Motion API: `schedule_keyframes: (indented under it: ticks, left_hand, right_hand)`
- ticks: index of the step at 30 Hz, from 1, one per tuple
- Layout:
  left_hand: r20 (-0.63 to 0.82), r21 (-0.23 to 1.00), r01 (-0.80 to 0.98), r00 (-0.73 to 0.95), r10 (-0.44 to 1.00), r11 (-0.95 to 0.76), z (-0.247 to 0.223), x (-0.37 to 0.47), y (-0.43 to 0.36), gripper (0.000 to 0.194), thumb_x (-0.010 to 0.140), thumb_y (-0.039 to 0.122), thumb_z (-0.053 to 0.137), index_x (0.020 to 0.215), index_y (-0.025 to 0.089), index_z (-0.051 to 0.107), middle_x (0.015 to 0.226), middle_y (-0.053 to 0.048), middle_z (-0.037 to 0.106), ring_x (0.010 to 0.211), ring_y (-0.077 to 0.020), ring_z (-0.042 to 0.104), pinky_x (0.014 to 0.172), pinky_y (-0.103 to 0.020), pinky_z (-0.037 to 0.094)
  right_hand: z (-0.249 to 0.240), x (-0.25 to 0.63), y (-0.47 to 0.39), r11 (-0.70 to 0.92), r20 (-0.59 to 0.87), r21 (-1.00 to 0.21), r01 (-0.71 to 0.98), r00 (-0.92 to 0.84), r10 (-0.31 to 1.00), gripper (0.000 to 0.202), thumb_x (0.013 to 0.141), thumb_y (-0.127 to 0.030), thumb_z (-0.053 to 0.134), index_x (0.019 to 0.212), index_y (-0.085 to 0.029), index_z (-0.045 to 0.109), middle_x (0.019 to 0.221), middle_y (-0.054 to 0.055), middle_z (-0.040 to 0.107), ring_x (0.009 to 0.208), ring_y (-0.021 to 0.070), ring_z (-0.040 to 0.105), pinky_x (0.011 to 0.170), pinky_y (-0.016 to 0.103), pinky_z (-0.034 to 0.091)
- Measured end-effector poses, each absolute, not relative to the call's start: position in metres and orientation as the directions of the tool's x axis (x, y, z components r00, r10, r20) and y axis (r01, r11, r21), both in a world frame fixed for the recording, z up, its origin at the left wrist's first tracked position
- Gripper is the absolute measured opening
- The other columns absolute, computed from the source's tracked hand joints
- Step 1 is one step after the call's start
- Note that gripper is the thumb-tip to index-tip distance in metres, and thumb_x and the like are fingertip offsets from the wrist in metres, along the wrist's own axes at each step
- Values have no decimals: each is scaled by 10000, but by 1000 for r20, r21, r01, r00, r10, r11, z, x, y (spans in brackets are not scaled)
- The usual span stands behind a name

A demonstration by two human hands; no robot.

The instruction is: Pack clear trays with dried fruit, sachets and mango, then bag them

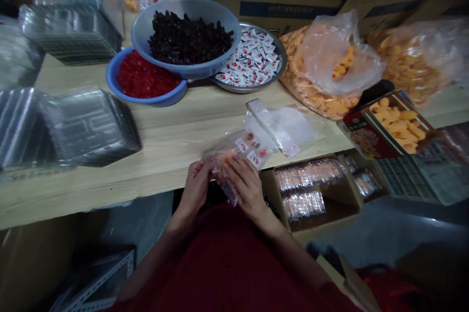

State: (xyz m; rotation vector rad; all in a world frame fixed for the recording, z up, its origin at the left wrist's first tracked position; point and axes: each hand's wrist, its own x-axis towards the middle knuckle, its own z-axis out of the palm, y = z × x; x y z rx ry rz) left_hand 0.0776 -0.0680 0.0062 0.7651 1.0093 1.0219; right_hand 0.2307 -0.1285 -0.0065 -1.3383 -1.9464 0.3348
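Note:
A clear plastic bag (252, 148) with small white-and-red packets, red and dark pieces and something orange inside lies across the front edge of the wooden table (164, 131). My left hand (200, 180) pinches the bag's left end between thumb and fingers. Over the bag's near side lies my right hand (245, 182), its fingers stretched out across the plastic. Just behind the bag are flat clear bags (289, 126) with a folded strip (273, 128) on top.
Behind stand a bowl of dark pieces (200, 67), a blue bowl of red pieces (161, 101), a metal bowl of packets (252, 88) and bags of orange pieces (326, 57). Clear trays (88, 126) are stacked left. An open carton (308, 234) sits below the edge at right.

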Motion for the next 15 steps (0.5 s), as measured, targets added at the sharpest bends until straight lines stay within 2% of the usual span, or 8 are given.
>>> schedule_keyframes:
  ticks: [3, 6, 10, 15]
  left_hand:
    - [-255, 884, -333, 242, 936, 327, 30, 77, -70, 342, 865, 431, 722, 642, 186, 637, 613, -5, 580, 567, -129, 521, 570, -263, 455]
    - [-160, 922, -288, 320, 934, 257, 43, 72, -64, 303, 895, 448, 701, 741, 189, 665, 687, -25, 623, 640, -147, 575, 641, -280, 485]
    - [-113, 959, -229, 225, 968, 165, 34, 68, -50, 225, 845, 362, 762, 783, 174, 654, 723, -9, 631, 671, -118, 570, 660, -240, 468]
    - [-205, 962, -150, 162, 965, 229, 9, 66, -42, 249, 780, 371, 801, 792, 183, 639, 731, 18, 631, 695, -115, 566, 677, -238, 478]
  right_hand:
    - [29, 247, -129, 464, 500, -638, 614, -129, 857, 487, 1017, -153, 510, 1479, -303, 537, 1388, 72, 674, 1338, 237, 606, 1093, 483, 535]
    - [70, 281, -140, 386, 536, -677, 627, 60, 842, 388, 1022, -197, 531, 1370, -330, 641, 1275, 47, 736, 1197, 234, 698, 980, 451, 608]
    - [105, 348, -182, 46, 580, -612, 790, 409, 705, 249, 1037, -282, 527, 1118, -267, 762, 1069, 50, 780, 1015, 220, 749, 923, 427, 608]
    - [84, 451, -258, -418, 543, -469, 778, 627, 559, 357, 1036, -418, 504, 1092, -185, 769, 1042, 97, 783, 971, 227, 743, 880, 365, 574]
